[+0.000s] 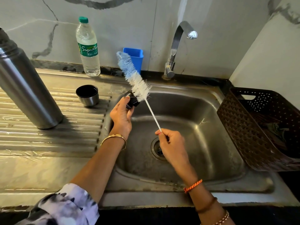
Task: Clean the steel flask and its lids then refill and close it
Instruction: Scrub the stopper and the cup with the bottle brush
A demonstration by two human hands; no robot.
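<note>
Flask [29, 88] upright on drainboard | my left hand [121, 116] grips black lid [132, 102] over sink [203, 103] to catch drips | right hand [170, 143] pinches bottle brush [138, 85], bristles against it

Counting up: one steel flask [27, 85], one cup lid [87, 95], one black stopper [132, 102], one bottle brush [136, 83], one water bottle [88, 47], one blue holder [135, 58], one tap [177, 46], one basket [253, 127], two hands [121, 116] [172, 146].

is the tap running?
No, no water falls from the tap into the sink; the spout is dry.
</note>
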